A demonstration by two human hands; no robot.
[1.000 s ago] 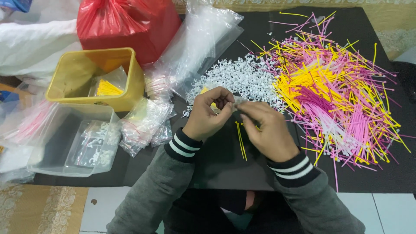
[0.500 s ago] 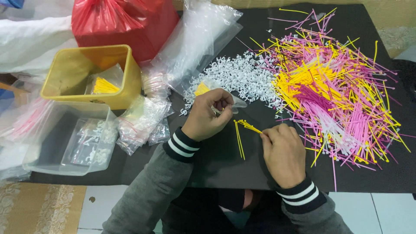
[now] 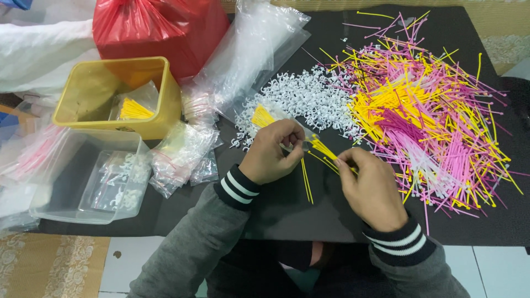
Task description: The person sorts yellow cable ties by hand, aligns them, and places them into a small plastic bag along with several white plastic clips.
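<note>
Nearest, grey sleeves with striped cuffs, both hands over the black bench (image 3: 276, 215). Right hand (image 3: 371, 189) closed in a pinch on the near ends of a bunch of yellow cable ties (image 3: 319, 148); left hand (image 3: 271, 151) curled shut around a small clear bag (image 3: 276, 118), yellow ends fanning out past the knuckles. Two loose yellow ties (image 3: 306, 182) flat on the bench between the wrists. Left of the forearm, a clear plastic tub (image 3: 83, 176) with bagged white clips inside, small filled packets (image 3: 182, 154) heaped just beside it. Beyond the hands, a pile of white cable clips (image 3: 309, 96), touching a wide tangle of yellow and pink cable ties (image 3: 430, 121) on the right. Farther left, a yellow bin (image 3: 165, 105) with a bagged yellow bundle inside. Farthest, crumpled clear bags (image 3: 254, 49) and a red plastic bag (image 3: 160, 27) at the bench's back edge
</note>
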